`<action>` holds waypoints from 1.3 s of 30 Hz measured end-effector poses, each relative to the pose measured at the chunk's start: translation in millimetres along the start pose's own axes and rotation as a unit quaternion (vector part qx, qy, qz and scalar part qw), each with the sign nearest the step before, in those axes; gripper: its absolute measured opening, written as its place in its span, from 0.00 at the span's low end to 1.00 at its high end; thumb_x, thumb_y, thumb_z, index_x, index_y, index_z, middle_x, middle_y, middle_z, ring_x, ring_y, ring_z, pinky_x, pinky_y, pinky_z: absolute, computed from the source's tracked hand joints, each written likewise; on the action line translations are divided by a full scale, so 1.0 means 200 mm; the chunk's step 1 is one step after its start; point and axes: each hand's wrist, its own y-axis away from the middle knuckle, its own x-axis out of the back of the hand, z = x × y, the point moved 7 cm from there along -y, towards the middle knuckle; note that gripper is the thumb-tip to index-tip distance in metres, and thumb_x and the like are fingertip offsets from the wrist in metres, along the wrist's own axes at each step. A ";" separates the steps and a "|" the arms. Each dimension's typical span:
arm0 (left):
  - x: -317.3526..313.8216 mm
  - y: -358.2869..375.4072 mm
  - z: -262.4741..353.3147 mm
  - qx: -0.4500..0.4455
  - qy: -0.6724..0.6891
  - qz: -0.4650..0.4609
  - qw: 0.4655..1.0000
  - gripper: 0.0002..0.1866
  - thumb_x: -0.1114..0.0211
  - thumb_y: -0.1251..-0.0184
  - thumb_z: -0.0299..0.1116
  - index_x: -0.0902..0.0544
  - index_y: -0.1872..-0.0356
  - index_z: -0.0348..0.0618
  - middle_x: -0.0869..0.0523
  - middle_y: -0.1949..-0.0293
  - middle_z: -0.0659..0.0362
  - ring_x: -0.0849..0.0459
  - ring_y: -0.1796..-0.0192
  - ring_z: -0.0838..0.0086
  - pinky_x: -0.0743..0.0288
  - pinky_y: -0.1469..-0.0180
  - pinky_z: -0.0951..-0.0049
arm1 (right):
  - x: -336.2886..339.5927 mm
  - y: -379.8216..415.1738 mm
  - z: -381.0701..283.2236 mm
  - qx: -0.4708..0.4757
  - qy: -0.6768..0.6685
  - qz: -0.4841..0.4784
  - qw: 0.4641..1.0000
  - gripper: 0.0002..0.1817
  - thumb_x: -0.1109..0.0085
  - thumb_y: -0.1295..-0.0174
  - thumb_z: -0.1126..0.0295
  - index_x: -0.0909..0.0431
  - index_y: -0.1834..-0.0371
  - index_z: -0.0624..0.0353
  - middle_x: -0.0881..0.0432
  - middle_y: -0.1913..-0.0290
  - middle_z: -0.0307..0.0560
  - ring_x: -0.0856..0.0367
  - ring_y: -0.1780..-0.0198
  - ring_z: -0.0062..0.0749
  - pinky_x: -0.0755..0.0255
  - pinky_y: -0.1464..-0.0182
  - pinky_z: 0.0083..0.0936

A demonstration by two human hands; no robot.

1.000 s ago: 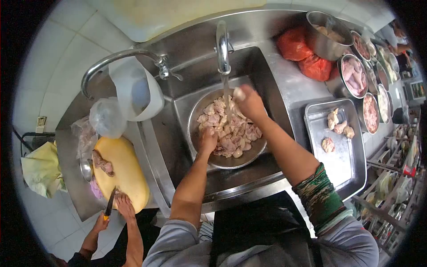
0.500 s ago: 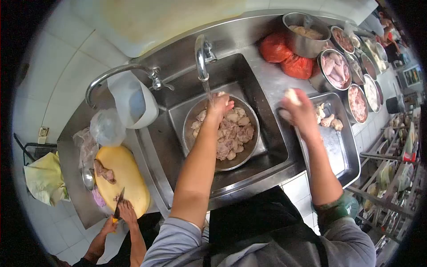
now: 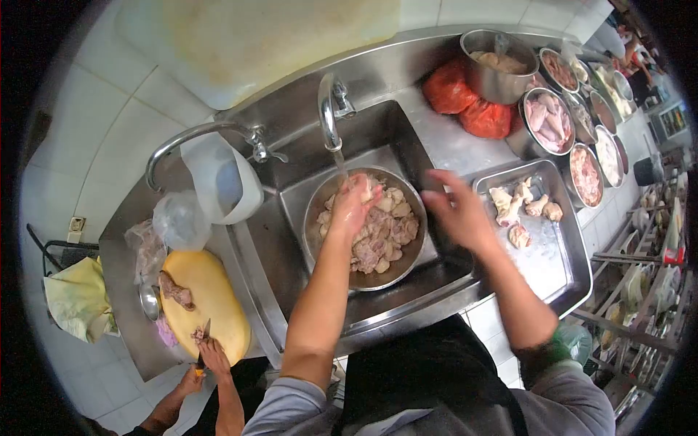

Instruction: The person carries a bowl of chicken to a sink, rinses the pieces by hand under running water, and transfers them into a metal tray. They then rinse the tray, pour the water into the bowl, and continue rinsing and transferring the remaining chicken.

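Under the running faucet [image 3: 329, 112], my left hand [image 3: 352, 207] is over a metal bowl [image 3: 313, 251], its fingers curled around a pale piece of chicken [image 3: 372, 190]. Cut chicken pieces [image 3: 382, 240] fill much of that bowl, which sits in the steel sink [image 3: 265, 261]. My right hand [image 3: 462, 214], slightly blurred, is above the sink's right edge with fingers spread and nothing visible in them. Beside it, a metal tray [image 3: 574, 269] carries several bony chicken pieces [image 3: 509, 207].
At left, another person's hands [image 3: 211, 356] use a knife [image 3: 205, 338] on a yellow cutting board [image 3: 218, 291] bearing meat. A white plastic jug [image 3: 247, 192] stands beside the sink. Red bags [image 3: 483, 114] and several metal bowls [image 3: 523, 134] of meat line the back right.
My right hand has released a pale chicken piece, which now lies in the tray with others, and moved left toward the bowl. My left hand has turned under the water.
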 end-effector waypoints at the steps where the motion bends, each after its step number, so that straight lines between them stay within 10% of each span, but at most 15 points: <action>1: -0.04 0.01 0.02 -0.033 -0.023 0.001 0.999 0.17 0.44 0.26 0.44 0.28 0.49 0.41 0.21 0.56 0.56 0.17 0.58 0.69 0.21 0.59 0.72 | -0.24 -0.07 0.12 -0.006 -0.070 -0.008 0.998 0.26 0.40 0.35 0.59 0.30 0.37 0.59 0.23 0.44 0.60 0.19 0.51 0.42 0.25 0.48 0.32; 3: -0.06 0.01 0.05 -0.093 -0.073 0.014 0.993 0.20 0.48 0.24 0.48 0.27 0.50 0.39 0.21 0.55 0.56 0.18 0.55 0.70 0.22 0.55 0.71 | -0.72 -0.22 0.35 -0.122 -0.282 -0.044 0.951 0.27 0.46 0.31 0.53 0.32 0.35 0.57 0.23 0.43 0.55 0.20 0.50 0.41 0.24 0.48 0.34; 4: -0.01 -0.01 0.07 -0.131 -0.168 0.017 0.977 0.21 0.49 0.24 0.49 0.27 0.49 0.38 0.20 0.55 0.56 0.18 0.54 0.70 0.23 0.53 0.70 | -0.92 -0.23 0.32 -0.267 -0.504 -0.098 0.816 0.26 0.47 0.29 0.53 0.32 0.35 0.57 0.22 0.44 0.52 0.19 0.50 0.37 0.24 0.50 0.34; 6: 0.13 -0.05 0.10 -0.198 -0.353 0.026 0.914 0.23 0.53 0.23 0.50 0.26 0.48 0.37 0.19 0.54 0.55 0.19 0.51 0.70 0.26 0.49 0.69 | -1.11 -0.32 0.41 -0.337 -0.545 -0.058 0.766 0.25 0.44 0.32 0.53 0.31 0.38 0.56 0.21 0.50 0.51 0.19 0.55 0.37 0.22 0.55 0.34; 7: 0.20 0.10 0.21 -0.043 -0.307 0.073 0.948 0.21 0.50 0.24 0.46 0.26 0.45 0.38 0.17 0.52 0.53 0.20 0.49 0.65 0.29 0.44 0.64 | -1.20 -0.33 0.45 -0.373 -0.562 -0.038 0.737 0.25 0.42 0.33 0.53 0.30 0.39 0.55 0.21 0.52 0.50 0.18 0.57 0.36 0.21 0.58 0.34; 14: 1.14 -0.15 -0.54 -0.136 -0.678 0.056 0.720 0.22 0.38 0.37 0.34 0.28 0.43 0.42 0.19 0.50 0.43 0.21 0.45 0.48 0.30 0.40 0.55 | -1.32 -0.46 0.27 -0.325 -0.470 -0.180 0.801 0.16 0.33 0.39 0.58 0.28 0.58 0.54 0.23 0.61 0.42 0.19 0.67 0.33 0.21 0.72 0.29; 15: 0.95 0.02 -0.45 0.073 -0.622 0.131 0.768 0.24 0.36 0.39 0.36 0.30 0.41 0.45 0.20 0.48 0.42 0.22 0.44 0.46 0.32 0.39 0.55 | -1.33 -0.46 0.25 -0.324 -0.423 -0.207 0.820 0.14 0.34 0.38 0.60 0.26 0.59 0.55 0.22 0.64 0.42 0.20 0.69 0.32 0.21 0.72 0.28; 19: 0.95 0.04 -0.51 0.078 -0.629 0.186 0.751 0.24 0.38 0.38 0.30 0.31 0.41 0.44 0.22 0.46 0.40 0.23 0.43 0.46 0.32 0.38 0.56 | -1.33 -0.50 0.29 -0.297 -0.372 -0.257 0.841 0.13 0.35 0.38 0.62 0.25 0.59 0.57 0.21 0.71 0.39 0.19 0.69 0.30 0.20 0.65 0.28; 24: 0.84 0.02 -0.28 -0.124 -0.439 0.152 0.877 0.22 0.40 0.34 0.29 0.29 0.39 0.39 0.20 0.49 0.48 0.21 0.47 0.60 0.30 0.42 0.65 | -1.23 -0.46 0.23 -0.198 -0.375 -0.303 0.853 0.12 0.38 0.39 0.70 0.23 0.55 0.62 0.17 0.68 0.44 0.18 0.66 0.31 0.22 0.59 0.26; 26: 0.64 0.05 -0.18 -0.132 -0.246 0.093 0.956 0.25 0.40 0.33 0.30 0.31 0.36 0.39 0.20 0.48 0.51 0.21 0.48 0.66 0.30 0.42 0.69 | -1.25 -0.52 0.36 0.048 -0.129 -0.234 0.962 0.18 0.41 0.40 0.72 0.25 0.47 0.65 0.16 0.62 0.51 0.16 0.61 0.33 0.24 0.57 0.25; 28: 0.44 0.07 -0.07 -0.150 -0.181 0.092 0.968 0.22 0.43 0.29 0.30 0.29 0.36 0.38 0.19 0.47 0.56 0.22 0.48 0.72 0.30 0.43 0.73 | -1.11 -0.43 0.33 0.023 -0.052 -0.151 0.987 0.20 0.41 0.40 0.71 0.26 0.45 0.65 0.16 0.59 0.53 0.17 0.60 0.33 0.24 0.58 0.26; 29: 0.38 0.05 -0.06 -0.161 -0.175 0.101 0.966 0.21 0.43 0.28 0.30 0.29 0.36 0.39 0.19 0.46 0.56 0.22 0.46 0.72 0.30 0.42 0.73 | -1.11 -0.43 0.39 -0.013 -0.047 -0.172 0.984 0.31 0.36 0.43 0.57 0.27 0.42 0.68 0.19 0.51 0.66 0.18 0.50 0.52 0.26 0.44 0.37; 32: 0.24 0.03 -0.07 -0.172 -0.088 0.138 0.971 0.14 0.43 0.26 0.34 0.23 0.46 0.38 0.17 0.53 0.58 0.19 0.54 0.73 0.24 0.53 0.72 | -1.00 -0.37 0.50 -0.126 -0.124 -0.067 0.982 0.30 0.34 0.43 0.58 0.28 0.42 0.67 0.18 0.53 0.63 0.17 0.53 0.46 0.25 0.47 0.34; 33: 0.22 -0.01 -0.11 -0.169 -0.054 0.132 0.975 0.13 0.43 0.26 0.36 0.23 0.48 0.38 0.16 0.56 0.58 0.18 0.57 0.74 0.23 0.57 0.72 | -0.93 -0.29 0.38 -0.248 -0.232 -0.108 0.934 0.25 0.39 0.36 0.62 0.31 0.39 0.63 0.19 0.53 0.50 0.20 0.57 0.28 0.25 0.59 0.26; 39: 0.06 -0.10 -0.07 -0.034 -0.006 0.109 0.993 0.12 0.43 0.26 0.39 0.23 0.52 0.42 0.17 0.63 0.57 0.18 0.66 0.72 0.23 0.71 0.69 | -0.92 -0.18 0.40 -0.232 -0.472 -0.045 0.849 0.20 0.42 0.32 0.65 0.30 0.42 0.63 0.19 0.55 0.45 0.20 0.60 0.26 0.24 0.65 0.23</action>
